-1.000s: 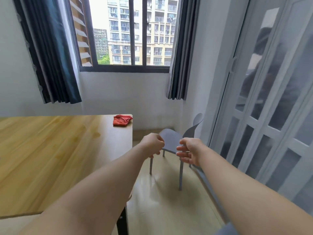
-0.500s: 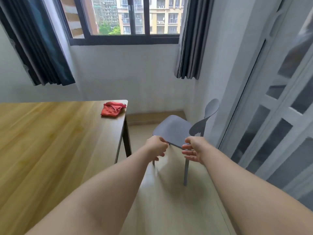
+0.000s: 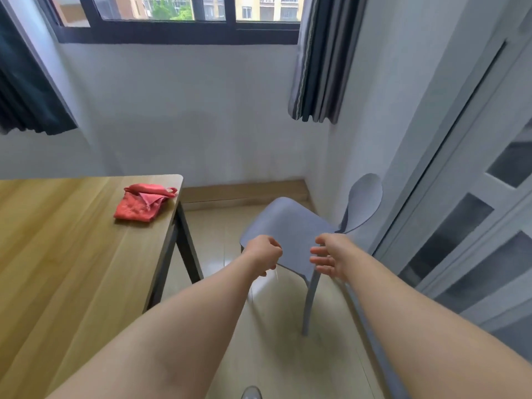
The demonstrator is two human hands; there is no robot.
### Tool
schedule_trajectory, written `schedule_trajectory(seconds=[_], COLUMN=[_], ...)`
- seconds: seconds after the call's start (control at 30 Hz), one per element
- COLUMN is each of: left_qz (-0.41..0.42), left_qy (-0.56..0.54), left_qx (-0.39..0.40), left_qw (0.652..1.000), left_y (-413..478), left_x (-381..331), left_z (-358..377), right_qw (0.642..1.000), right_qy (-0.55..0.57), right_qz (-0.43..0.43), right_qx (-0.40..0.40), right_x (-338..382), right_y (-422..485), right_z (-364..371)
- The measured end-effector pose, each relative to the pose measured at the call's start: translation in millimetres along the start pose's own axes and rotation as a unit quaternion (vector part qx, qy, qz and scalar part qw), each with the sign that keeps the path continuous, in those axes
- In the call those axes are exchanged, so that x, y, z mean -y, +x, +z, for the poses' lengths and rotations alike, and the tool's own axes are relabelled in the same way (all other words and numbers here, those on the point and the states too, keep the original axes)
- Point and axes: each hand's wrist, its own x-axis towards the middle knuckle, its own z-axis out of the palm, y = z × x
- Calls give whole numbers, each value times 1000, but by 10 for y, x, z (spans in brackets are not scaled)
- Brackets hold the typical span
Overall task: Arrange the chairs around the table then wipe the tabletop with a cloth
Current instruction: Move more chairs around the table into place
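A grey plastic chair [image 3: 288, 226] stands in the corner to the right of the wooden table [image 3: 72, 254], its backrest [image 3: 364, 205] toward the folding door. A crumpled red cloth [image 3: 142, 204] lies near the table's far right corner. My left hand [image 3: 263, 256] hovers at the seat's near left edge, its fingers curled into a fist with nothing seen in it. My right hand [image 3: 328, 257] is over the seat's near right corner, fingers loosely spread and touching nothing that I can see.
A white folding door [image 3: 460, 226] with dark panes runs along the right. The wall and window are behind the chair, with a grey curtain [image 3: 316, 67] hanging above it. The table's black leg [image 3: 187, 249] stands left of the chair on the pale floor.
The view has moved closer and tilted down. Both hands have reached forward to the chair's seat, and my right hand's fingers have spread.
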Motion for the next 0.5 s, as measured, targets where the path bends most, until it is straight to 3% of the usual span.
schedule_trajectory(seconds=[0.23,0.5], left_qz=[13,53], left_qy=[44,107], left_qx=[23,12], left_qw=[999,993], left_y=[661,1115], left_x=[-402,-1050], left_z=[206,982], right_qw=[999,999], right_qy=[36,12], right_qz=[20,16], right_qx=[-35,-38], right_x=[287,397], right_y=[593,1203], right_z=[-367,-1179])
